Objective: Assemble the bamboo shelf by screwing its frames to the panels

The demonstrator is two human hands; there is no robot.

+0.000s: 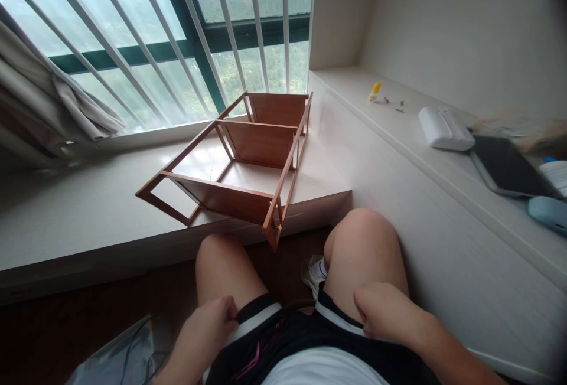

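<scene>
My left hand [212, 325] is closed at the hem of the black shorts [248, 341] on my left thigh, its fingers curled against the cloth. On the other thigh, my right hand [390, 313] is also closed at the white-striped hem; its fingertips are partly hidden. In front of my knees, a reddish-brown wooden rack [261, 144] lies tilted across the pale window ledge. It has a slatless open frame with several flat panels, and its near end reaches over the ledge's edge. Both hands are apart from it.
On the right-hand counter [354, 101] are a yellow-capped glue tube [375, 91], several small screws [401, 103], a white case [444, 128], a dark tablet [509, 163] and a light-blue object [549, 214]. A clear plastic bag [115, 355] lies lower left. Barred windows and a curtain [53, 90] stand behind.
</scene>
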